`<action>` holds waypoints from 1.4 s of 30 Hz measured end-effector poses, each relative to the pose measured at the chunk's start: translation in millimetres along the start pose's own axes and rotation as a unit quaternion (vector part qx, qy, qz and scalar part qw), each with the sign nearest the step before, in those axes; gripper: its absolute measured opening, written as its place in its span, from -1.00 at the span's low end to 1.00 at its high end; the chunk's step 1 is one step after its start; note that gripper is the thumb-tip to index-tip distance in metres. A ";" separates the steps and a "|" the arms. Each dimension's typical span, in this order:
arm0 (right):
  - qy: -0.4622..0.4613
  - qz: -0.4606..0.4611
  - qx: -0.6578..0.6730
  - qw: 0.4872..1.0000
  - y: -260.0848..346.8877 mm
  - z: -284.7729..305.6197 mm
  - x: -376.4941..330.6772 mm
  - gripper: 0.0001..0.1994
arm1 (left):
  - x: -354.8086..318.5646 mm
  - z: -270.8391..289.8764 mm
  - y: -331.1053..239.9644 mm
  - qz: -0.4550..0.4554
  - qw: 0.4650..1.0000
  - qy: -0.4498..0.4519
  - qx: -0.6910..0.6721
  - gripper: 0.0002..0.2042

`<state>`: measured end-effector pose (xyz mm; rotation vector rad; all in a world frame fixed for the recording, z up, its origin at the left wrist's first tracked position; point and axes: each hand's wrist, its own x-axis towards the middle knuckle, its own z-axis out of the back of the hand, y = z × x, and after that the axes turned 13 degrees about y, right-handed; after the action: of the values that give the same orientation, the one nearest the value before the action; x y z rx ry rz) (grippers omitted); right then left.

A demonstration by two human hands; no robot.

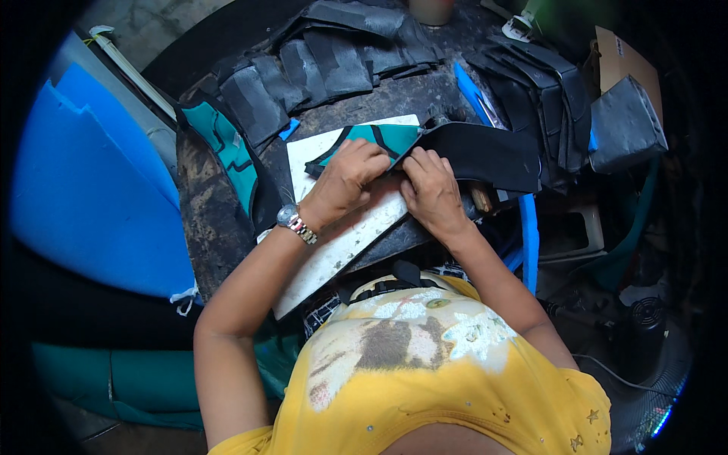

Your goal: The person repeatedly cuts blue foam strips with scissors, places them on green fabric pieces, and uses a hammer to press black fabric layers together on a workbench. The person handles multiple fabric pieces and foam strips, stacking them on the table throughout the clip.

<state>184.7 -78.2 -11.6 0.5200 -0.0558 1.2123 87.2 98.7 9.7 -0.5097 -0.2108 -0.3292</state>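
On the white board (341,235): my left hand (345,182) pressing down the teal piece (390,138), my right hand (432,189) pinching the edge of the black piece (485,155) touching it, black stacks (318,68) behind

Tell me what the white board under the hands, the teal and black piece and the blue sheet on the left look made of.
White board: looks like hard stone or laminate, matte, scuffed and stained.
Teal and black piece: soft fabric-faced sheet, possibly neoprene; it bends under both hands.
Blue sheet: foam, judging by its thick matte face and cut edges.
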 end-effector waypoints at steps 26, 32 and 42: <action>-0.019 -0.003 0.038 0.999 0.9 -2.8 1.3 -0.80 | 4.9 -0.4 -0.2 0.080 0.994 0.013 -0.071 -0.80; 0.015 0.017 0.019 1.000 1.3 -1.0 2.0 -0.80 | 8.0 -4.1 -18.2 0.153 0.987 0.023 0.039 -0.77; 0.056 0.142 0.029 0.988 6.0 -3.3 17.1 -0.81 | -2.5 12.9 -13.5 0.323 0.942 0.040 -0.083 -0.58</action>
<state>184.8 -60.3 -7.1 0.5049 0.0010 1.5234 78.5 94.7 26.0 -0.6993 0.0717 0.2785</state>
